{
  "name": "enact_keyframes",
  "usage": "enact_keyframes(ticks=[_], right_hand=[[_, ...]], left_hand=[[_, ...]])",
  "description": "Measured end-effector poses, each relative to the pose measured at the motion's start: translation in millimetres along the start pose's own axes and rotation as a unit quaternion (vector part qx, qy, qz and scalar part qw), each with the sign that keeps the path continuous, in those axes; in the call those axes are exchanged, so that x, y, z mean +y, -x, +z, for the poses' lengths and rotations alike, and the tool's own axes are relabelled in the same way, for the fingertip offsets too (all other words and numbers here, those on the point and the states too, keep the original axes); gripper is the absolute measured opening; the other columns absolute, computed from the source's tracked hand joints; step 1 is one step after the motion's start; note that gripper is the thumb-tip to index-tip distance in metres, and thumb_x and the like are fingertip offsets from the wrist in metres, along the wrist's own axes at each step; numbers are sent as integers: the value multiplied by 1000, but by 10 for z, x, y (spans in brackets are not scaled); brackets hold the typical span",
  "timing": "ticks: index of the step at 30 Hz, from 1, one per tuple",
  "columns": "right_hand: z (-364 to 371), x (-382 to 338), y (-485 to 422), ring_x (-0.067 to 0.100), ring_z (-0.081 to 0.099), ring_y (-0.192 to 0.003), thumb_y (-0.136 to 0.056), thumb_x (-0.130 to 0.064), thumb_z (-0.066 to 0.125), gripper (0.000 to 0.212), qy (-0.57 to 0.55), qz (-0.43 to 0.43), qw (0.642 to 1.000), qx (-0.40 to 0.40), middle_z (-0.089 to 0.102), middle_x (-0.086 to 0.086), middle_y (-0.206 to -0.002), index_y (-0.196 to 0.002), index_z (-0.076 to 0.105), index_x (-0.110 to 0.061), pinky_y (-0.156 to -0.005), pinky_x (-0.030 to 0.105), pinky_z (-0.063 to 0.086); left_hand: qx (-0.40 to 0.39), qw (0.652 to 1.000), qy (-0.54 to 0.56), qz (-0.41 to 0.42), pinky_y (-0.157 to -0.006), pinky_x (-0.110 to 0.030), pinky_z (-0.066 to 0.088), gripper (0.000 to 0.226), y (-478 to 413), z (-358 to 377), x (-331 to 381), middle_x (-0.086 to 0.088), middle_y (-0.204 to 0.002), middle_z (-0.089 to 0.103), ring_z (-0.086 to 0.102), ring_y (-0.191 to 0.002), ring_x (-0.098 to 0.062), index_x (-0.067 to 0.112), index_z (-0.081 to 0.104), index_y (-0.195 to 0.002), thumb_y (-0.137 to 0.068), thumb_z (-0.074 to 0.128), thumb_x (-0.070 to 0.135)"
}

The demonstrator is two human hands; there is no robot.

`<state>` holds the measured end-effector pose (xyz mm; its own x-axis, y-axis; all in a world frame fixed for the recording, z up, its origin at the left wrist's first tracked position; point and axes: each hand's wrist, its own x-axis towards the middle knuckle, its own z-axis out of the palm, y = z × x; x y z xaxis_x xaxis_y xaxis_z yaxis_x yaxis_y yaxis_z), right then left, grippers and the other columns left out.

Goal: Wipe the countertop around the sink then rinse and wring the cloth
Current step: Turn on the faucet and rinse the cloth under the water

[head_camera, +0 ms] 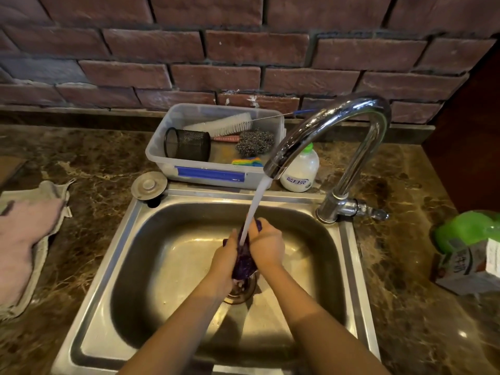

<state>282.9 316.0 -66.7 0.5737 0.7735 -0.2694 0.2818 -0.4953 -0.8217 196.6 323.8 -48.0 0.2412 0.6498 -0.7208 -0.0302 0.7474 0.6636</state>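
At nine o'clock a pale towel (29, 236) lies on the countertop (102, 169). Centre, over the sink (173, 255), the left hand (226, 262) and right hand (266, 244) both grip the purple cloth (244, 262) (bunched between them) under the faucet's (338, 125) running stream. A green-capped bottle (472, 249) sits at three o'clock.

1. At upper centre we see a clear plastic bin (173, 158) with a blue label, standing against the brick wall (243, 50).
2. Inside it we find a black mesh cup (188, 144) lying on its side, a white bottle brush (219, 124), a steel scourer (254, 142) and a rainbow-striped sponge (247, 161).
3. Just right of the bin stands a white soap bottle (300, 171) with a green cap.
4. At centre left we see a round metal plug (149, 184).
5. At the left edge lie pale cloths (24, 239).
6. At the right edge we see a green-topped package (470, 253).
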Motion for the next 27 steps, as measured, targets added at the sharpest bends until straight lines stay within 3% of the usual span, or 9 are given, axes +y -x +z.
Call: enact_keyframes(ticks=[2,5,7,9,13,16,19,24,27], right_hand=[[-66,45,-76,22,63,-75,-90,-49,47,41,-113,103,987,-57,66,7,-76,-76,62,-14,-76,40,51],[-231,59,-157,20,63,-81,-85,-54,53,34,-179,245,941,-147,66,5,-84,-84,60,-20,-72,33,52],[-285,75,-164,21,64,-84,-82,-58,54,39,-165,240,939,-180,67,5,-89,-90,62,-21,-69,31,52],[-329,72,-148,22,64,-88,-81,-63,52,42,-146,221,941,-209,68,5,-93,-90,63,-23,-73,32,53],[-411,68,-126,25,64,-99,-83,-61,50,54,-143,198,934,-262,69,10,-106,-107,67,-16,-96,42,49],[-475,44,-108,27,64,-102,-85,-56,52,51,-148,156,930,-300,71,12,-106,-106,69,-13,-99,43,47],[-551,-3,-93,28,64,-103,-79,-56,59,53,-136,129,921,-341,69,13,-107,-109,66,-13,-98,45,48],[-613,17,-93,23,61,-107,-69,-32,79,51,-123,56,900,-415,62,5,-118,-115,57,-27,-91,39,53],[-585,0,-98,18,62,-101,-81,-30,68,33,-98,13,933,-345,64,1,-111,-112,58,-31,-86,36,55]], left_hand=[[13,991,-134,21,-92,-43,51,52,-64,-104,15,-15,-114,65,63,-103,-28,13,54,-120,-91,39,54],[-64,966,-236,88,-80,-30,54,58,-72,-348,-24,-8,-129,49,58,-107,-21,26,29,-131,-85,57,48],[-118,939,-285,151,-89,-36,53,65,-125,-504,-83,-3,-130,41,52,-114,-20,30,30,-133,-81,68,33],[-117,910,-339,209,-97,-36,49,47,-188,-587,-102,-1,-125,45,48,-117,-18,29,45,-124,-83,68,26],[-61,860,-421,281,-81,-8,41,12,-269,-647,2,-2,-105,61,55,-104,-14,20,63,-100,-93,53,21],[-81,878,-390,266,-85,-22,45,15,-258,-684,65,1,-95,66,61,-93,-8,18,63,-98,-95,48,18],[-73,904,-334,258,-79,-23,43,17,-206,-731,109,3,-84,63,59,-80,0,19,58,-90,-97,43,20],[-80,975,-135,157,-79,-29,53,21,-135,-695,88,-8,-102,65,63,-103,-24,18,59,-102,-98,40,25],[-146,980,-64,121,-83,-31,55,31,-124,-710,51,-9,-112,67,63,-108,-23,18,57,-115,-93,47,37]])
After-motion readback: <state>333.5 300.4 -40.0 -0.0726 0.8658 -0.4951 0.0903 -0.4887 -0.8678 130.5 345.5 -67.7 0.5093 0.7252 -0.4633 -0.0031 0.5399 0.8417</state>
